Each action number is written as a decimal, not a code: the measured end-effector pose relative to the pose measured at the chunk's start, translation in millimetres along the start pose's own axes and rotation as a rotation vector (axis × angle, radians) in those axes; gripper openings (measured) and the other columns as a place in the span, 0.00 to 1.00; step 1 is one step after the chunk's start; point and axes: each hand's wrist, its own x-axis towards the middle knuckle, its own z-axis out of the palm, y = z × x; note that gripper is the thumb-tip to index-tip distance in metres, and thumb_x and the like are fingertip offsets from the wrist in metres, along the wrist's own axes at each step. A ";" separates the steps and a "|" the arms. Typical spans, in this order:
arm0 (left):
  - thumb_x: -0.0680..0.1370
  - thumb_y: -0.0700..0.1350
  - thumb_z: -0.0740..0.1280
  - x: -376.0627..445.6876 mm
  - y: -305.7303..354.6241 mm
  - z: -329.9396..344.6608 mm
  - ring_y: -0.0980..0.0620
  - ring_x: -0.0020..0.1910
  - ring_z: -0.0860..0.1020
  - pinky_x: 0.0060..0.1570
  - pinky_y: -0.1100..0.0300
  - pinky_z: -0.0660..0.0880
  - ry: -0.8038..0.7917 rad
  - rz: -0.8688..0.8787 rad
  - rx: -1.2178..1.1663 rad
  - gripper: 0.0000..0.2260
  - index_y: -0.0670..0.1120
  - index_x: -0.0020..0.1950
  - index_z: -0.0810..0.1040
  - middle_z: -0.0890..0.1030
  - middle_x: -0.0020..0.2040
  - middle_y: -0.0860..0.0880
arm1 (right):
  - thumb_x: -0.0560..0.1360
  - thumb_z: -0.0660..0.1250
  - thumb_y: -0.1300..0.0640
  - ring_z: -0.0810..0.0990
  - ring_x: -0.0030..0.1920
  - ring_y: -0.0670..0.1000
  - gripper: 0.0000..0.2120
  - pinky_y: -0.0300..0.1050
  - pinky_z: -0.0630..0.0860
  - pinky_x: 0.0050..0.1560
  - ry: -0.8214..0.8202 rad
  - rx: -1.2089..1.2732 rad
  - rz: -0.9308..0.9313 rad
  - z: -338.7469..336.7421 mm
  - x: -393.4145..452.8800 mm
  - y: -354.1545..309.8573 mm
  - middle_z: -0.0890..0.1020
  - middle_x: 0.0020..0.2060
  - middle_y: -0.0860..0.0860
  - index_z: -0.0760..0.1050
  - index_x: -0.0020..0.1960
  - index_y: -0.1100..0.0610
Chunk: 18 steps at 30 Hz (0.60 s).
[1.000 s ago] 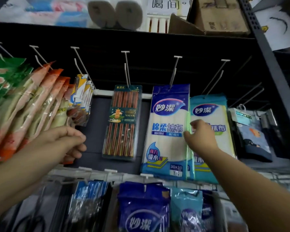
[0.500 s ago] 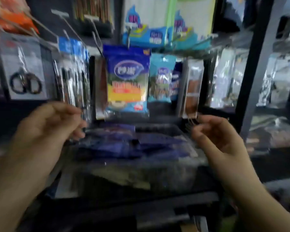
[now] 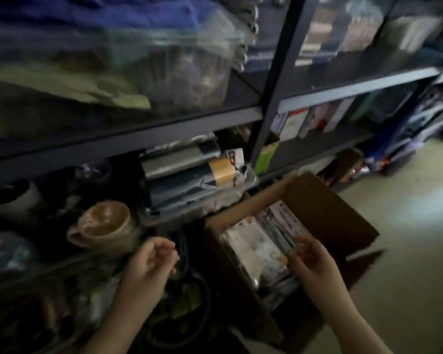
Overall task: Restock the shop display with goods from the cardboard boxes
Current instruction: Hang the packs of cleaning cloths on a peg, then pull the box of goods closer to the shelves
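cardboard box (image 3: 325, 215) on floor by shelf, open, still full of packs (image 3: 261, 246) | right hand (image 3: 311, 259) fingers spread over packs, nothing pinched yet | left hand (image 3: 151, 261) loose-curled, empty | restock prob far from done imo

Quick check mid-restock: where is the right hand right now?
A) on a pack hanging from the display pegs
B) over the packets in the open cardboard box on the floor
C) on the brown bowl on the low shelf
B: the right hand is over the packets inside the open cardboard box; whether it grips one is blurred.
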 end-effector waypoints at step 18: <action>0.79 0.41 0.64 13.7 -35.8 131.3 0.49 0.41 0.80 0.44 0.57 0.76 -0.198 -0.118 0.246 0.04 0.49 0.46 0.76 0.80 0.43 0.46 | 0.78 0.65 0.56 0.79 0.43 0.44 0.12 0.34 0.71 0.36 -0.012 -0.283 0.231 -90.7 54.4 92.7 0.79 0.44 0.46 0.72 0.61 0.51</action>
